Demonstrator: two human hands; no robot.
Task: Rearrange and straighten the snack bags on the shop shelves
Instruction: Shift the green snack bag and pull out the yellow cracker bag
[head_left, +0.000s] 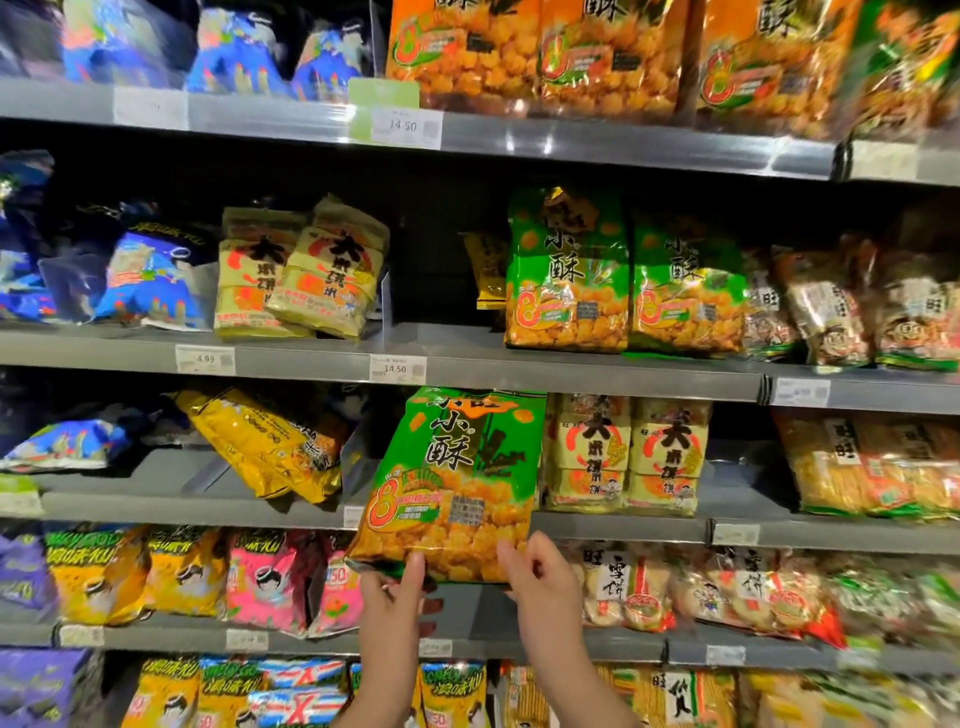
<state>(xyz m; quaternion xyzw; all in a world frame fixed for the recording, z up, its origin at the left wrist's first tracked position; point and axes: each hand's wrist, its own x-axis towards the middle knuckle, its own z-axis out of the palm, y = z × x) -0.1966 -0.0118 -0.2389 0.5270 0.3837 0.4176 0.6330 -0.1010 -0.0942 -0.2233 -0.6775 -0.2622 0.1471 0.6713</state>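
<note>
Near: left hand (392, 603) and right hand (543, 584) both raised, forearms entering from the bottom edge. Each grip is narrow and pinches the bottom seam of one large green-and-orange foil snack bag (457, 483), left at the lower-left corner, right at the lower-right. Judged reason for the two-corner hold: it keeps the soft bag flat, upright and face-out while it is carried.

Bag position: off any shelf, held in front of the third grey shelf rail (597, 525), slightly tilted, top edge reaching the price label marked 14.50 (397, 369).

Mid: pale yellow rice-cracker packs (628, 457) stand just beside it on the right; a gold foil bag (265, 441) lies slumped to its left.

Far: on the shelf above, two matching green-and-orange bags (566, 270) stand upright, with a bare stretch of grey shelf (441, 338) to their left, above the same label.

Judgement: the held bag likely belongs in that gap; step in hand is lifting it there. Risk: top edge catching the rail.
</note>
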